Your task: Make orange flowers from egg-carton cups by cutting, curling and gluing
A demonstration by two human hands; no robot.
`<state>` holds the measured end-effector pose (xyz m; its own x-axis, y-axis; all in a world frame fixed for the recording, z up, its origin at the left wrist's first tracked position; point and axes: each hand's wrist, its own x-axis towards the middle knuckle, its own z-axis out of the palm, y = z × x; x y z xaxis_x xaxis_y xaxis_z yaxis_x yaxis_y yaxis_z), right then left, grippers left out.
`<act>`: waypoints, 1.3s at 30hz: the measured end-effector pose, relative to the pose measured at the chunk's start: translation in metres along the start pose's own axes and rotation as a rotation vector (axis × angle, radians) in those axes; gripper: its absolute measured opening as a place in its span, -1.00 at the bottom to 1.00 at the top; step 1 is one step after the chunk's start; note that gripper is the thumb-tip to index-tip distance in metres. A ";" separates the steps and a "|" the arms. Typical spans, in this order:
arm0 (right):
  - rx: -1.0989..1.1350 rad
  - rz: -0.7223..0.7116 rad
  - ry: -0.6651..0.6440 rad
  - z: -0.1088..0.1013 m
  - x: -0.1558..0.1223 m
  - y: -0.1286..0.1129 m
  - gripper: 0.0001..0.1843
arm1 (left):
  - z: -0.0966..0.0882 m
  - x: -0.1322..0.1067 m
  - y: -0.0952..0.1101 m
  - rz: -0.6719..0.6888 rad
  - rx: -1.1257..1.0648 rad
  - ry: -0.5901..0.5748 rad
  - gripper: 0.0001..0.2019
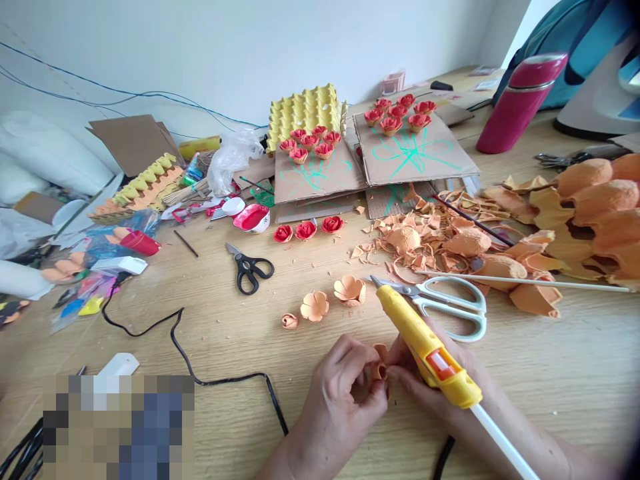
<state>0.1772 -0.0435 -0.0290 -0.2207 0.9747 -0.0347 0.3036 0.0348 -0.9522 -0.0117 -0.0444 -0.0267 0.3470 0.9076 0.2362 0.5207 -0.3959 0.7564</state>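
My left hand (340,400) pinches a small curled piece of orange egg carton (379,369) between thumb and fingers. My right hand (435,393) holds a yellow hot glue gun (425,347), nozzle pointing up and left, a white glue stick (500,440) jutting from its back. The right fingertips also touch the carton piece. Beyond my hands lie a rolled carton bud (289,321), a flat petal cup (315,306) and a deeper petal cup (350,290). White-handled scissors (453,307) rest just behind the glue gun, partly covered by it.
Black scissors (247,267) lie mid-table. Red paper roses (306,230) sit before cardboard sheets (320,177) bearing more roses. Carton scraps (435,233) and an orange egg tray (595,213) fill the right. A pink bottle (523,103) stands behind; a black cable (225,382) crosses the left.
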 end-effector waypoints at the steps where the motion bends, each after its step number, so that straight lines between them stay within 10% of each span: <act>1: 0.020 0.001 0.013 -0.001 0.001 -0.001 -0.90 | 0.000 0.000 0.000 0.003 0.001 0.015 -0.77; 23: -0.015 -0.067 -0.144 -0.009 -0.002 -0.005 -0.87 | -0.003 -0.001 0.011 0.125 0.027 0.082 -0.79; 39: 0.346 0.026 0.352 -0.043 0.015 -0.009 -0.77 | -0.008 0.000 0.006 0.062 0.075 0.170 -0.77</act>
<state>0.2110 -0.0202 -0.0081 0.1278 0.9917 -0.0115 -0.0343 -0.0072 -0.9994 -0.0150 -0.0457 -0.0177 0.2469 0.8890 0.3858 0.5611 -0.4557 0.6910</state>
